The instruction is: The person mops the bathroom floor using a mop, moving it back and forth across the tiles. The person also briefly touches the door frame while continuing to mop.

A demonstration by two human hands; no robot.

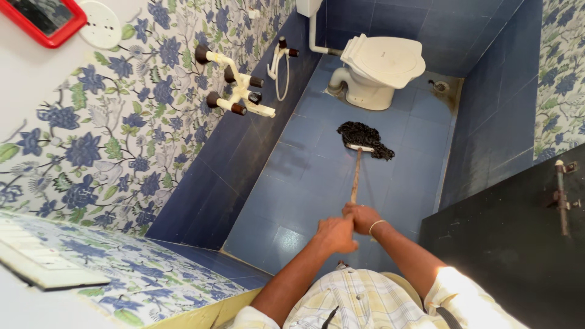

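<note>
Left hand [335, 234]: closed around the near end of the mop handle, nearest the person's body.
Right hand [364, 218]: wrapped on the handle just beyond the left, touching it.
Mop handle [355, 178]: thin, stiff, brownish stick; probably light, best held near the top with both hands as here.
Mop head [365, 139]: dark, stringy, soft, likely heavy if wet; it lies on the blue tiled floor [304, 183].
Toilet [378, 70]: white, lid down, beyond the mop head.

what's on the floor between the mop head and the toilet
Nothing: in the head view the stretch between the dark mop head and the white toilet is bare blue floor tile. Both hands grip the mop handle further back.
</note>
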